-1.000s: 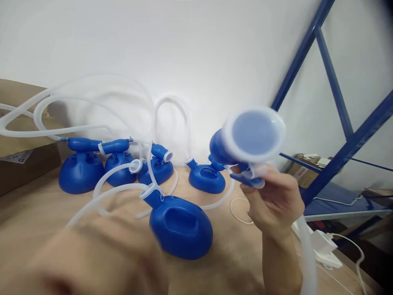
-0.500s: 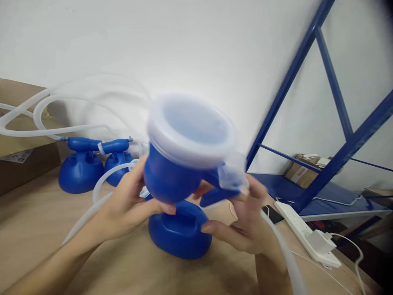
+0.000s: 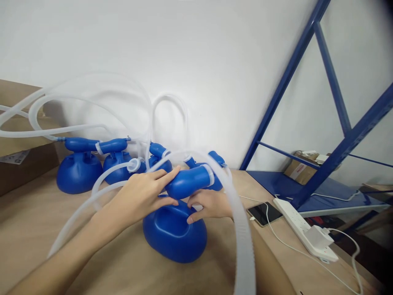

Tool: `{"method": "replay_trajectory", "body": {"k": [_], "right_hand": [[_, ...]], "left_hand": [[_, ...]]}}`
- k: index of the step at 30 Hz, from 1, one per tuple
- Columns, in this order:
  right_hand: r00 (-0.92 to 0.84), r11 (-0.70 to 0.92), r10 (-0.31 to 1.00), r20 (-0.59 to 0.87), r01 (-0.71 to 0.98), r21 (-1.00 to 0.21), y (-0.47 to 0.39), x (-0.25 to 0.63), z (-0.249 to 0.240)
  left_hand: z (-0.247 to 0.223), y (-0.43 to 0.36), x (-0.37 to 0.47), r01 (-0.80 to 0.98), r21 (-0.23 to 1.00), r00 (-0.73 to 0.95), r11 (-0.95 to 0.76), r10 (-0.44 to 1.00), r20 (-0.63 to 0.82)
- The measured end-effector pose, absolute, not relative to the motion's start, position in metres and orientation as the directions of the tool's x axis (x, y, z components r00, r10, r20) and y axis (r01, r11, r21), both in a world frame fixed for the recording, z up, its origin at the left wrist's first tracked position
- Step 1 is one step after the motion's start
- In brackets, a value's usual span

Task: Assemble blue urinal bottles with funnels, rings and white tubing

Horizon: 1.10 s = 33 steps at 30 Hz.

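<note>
In my head view, a blue spout (image 3: 187,183) now lies low at the centre, just above a blue bottle (image 3: 175,239), and this puts both within reach of both hands. My left hand (image 3: 143,190) has the spout's near end between a fingertip on top and the thumb below. My right hand (image 3: 213,203) is curled narrowly under the spout, by the bottle's top; I cannot tell whether it grips anything. Any join between spout and bottle is hidden.

The spout is smooth, rounded plastic with a pale rim (image 3: 211,175); the squat bottle has a soft sheen and an oval recess. A milky, bendy tube (image 3: 244,241) arches to the lower right. More blue bottles (image 3: 79,174) stand left on the tan table (image 3: 119,262); a dark phone (image 3: 264,214) lies right.
</note>
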State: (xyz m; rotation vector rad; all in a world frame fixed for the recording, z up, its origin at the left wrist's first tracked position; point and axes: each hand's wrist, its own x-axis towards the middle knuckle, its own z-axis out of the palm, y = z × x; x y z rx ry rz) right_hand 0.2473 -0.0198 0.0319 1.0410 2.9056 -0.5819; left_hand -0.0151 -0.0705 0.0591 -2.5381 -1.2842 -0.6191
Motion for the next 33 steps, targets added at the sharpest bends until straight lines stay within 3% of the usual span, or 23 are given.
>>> {"method": "replay_trajectory", "body": {"k": [4,10,16,19,23,26,29,31,33], "right_hand": [[-0.794,0.706,0.589,-0.153,0.597,-0.382,-0.023,0.241,0.034],[-0.787,0.702,0.600,-0.147,0.605,-0.375,-0.023,0.232,0.034],[-0.775,0.686,0.598,-0.203,0.627,-0.370,-0.024,0.219,0.032],[-0.776,0.702,0.619,-0.125,0.617,-0.356,-0.023,0.219,0.030],[-0.786,0.766,0.613,0.083,0.564,-0.307,-0.015,0.225,0.029],[-0.729,0.757,0.641,0.240,0.551,-0.351,-0.013,0.236,0.035],[-0.605,0.727,0.686,0.405,0.536,-0.430,-0.018,0.262,0.050],[-0.463,0.688,0.722,0.515,0.555,-0.467,-0.024,0.290,0.061],[-0.200,0.627,0.723,0.661,0.592,-0.506,-0.027,0.325,0.071]], "left_hand": [[0.048,-0.062,-0.003,0.892,-0.150,0.453,-0.428,0.846,0.282],[0.038,-0.066,0.013,0.938,-0.126,0.346,-0.322,0.885,0.313],[0.043,-0.075,0.019,0.924,-0.110,0.383,-0.367,0.891,0.245],[0.057,-0.087,0.006,0.928,-0.070,0.373,-0.366,0.905,0.205],[0.068,-0.096,-0.019,0.934,-0.001,0.353,-0.358,0.921,0.162],[0.072,-0.098,-0.034,0.880,0.130,0.412,-0.456,0.871,0.265],[0.083,-0.106,-0.046,0.800,0.200,0.402,-0.566,0.753,0.520],[0.093,-0.115,-0.053,0.758,0.184,0.356,-0.626,0.633,0.688],[0.103,-0.123,-0.059,0.730,0.169,0.316,-0.662,0.547,0.776]]}}
